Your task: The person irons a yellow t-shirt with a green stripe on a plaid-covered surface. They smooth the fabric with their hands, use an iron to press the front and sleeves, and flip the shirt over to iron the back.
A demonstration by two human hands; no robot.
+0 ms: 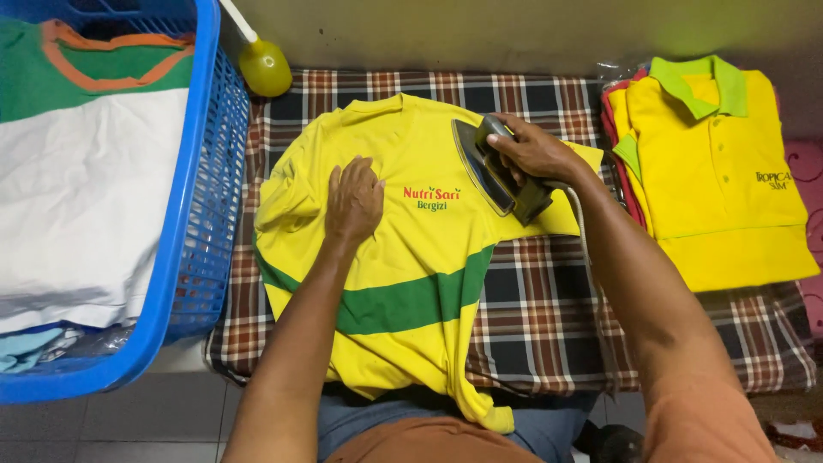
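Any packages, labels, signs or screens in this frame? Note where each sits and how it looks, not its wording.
Printed logo: chest of the yellow shirt being ironed, between the left hand and the iron; red and green lettering.
Small dark chest print: folded yellow polo, far right.
Clear plastic wrapping: beside that pile, crinkled.
No screens or signs.

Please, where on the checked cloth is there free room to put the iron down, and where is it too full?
Free: the checked cloth between the yellow-and-green shirt and the folded yellow polo stack, under the right forearm. A narrow strip also lies bare along the wall, beside the yellow bottle. Crowded: the left side, where the blue basket presses against the cloth.
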